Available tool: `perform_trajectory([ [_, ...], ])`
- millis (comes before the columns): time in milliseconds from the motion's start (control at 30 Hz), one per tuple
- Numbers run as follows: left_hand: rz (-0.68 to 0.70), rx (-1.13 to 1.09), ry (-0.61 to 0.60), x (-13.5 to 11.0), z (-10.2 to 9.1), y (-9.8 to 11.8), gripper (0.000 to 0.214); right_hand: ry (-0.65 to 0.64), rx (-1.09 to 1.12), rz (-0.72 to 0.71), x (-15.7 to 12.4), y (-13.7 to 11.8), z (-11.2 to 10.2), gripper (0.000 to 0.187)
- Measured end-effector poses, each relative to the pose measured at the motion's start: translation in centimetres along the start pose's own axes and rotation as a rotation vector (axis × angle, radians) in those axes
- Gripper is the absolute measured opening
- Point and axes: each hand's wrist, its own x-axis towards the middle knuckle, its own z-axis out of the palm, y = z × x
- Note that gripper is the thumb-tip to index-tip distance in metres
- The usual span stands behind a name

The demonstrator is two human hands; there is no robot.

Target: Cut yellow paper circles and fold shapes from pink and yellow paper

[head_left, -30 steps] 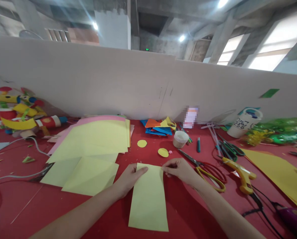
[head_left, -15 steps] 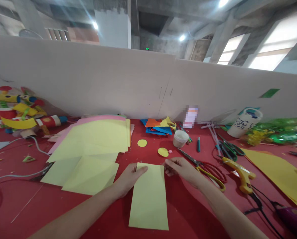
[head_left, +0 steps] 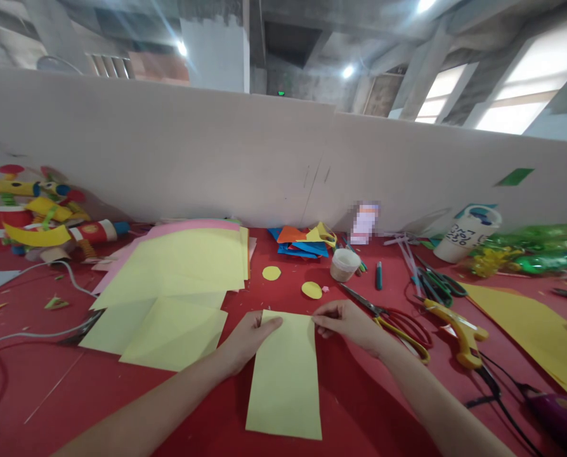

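Observation:
A folded strip of pale yellow paper (head_left: 285,381) lies lengthwise on the red table (head_left: 359,406) in front of me. My left hand (head_left: 247,339) rests on its far left corner, fingers closed down on the edge. My right hand (head_left: 349,324) pinches the far right corner between thumb and fingers. Both forearms reach in from the bottom of the view.
A stack of yellow and pink sheets (head_left: 179,279) lies to the left. Two yellow paper discs (head_left: 311,291), a small white cup (head_left: 344,264), red-handled scissors (head_left: 397,327), a yellow glue gun (head_left: 457,327) and a large yellow sheet (head_left: 535,330) sit to the right. Paper craft models (head_left: 36,216) stand far left.
My right hand drew slightly off the paper's corner half a second ago and is back on it now. The left hand and the paper have stayed nearly still.

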Motion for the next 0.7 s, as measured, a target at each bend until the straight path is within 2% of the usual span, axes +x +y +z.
perform_trajectory([
  [400, -0.012, 0.022, 0.031, 0.03, -0.13, -0.14, 0.028, -0.004, 0.022, 0.04, -0.02, -0.09, -0.28, 0.038],
  [700, 0.0, 0.048, -0.013, 0.01, -0.28, -0.28, 0.031, -0.001, 0.031, 0.015, -0.04, 0.08, -0.11, 0.031],
])
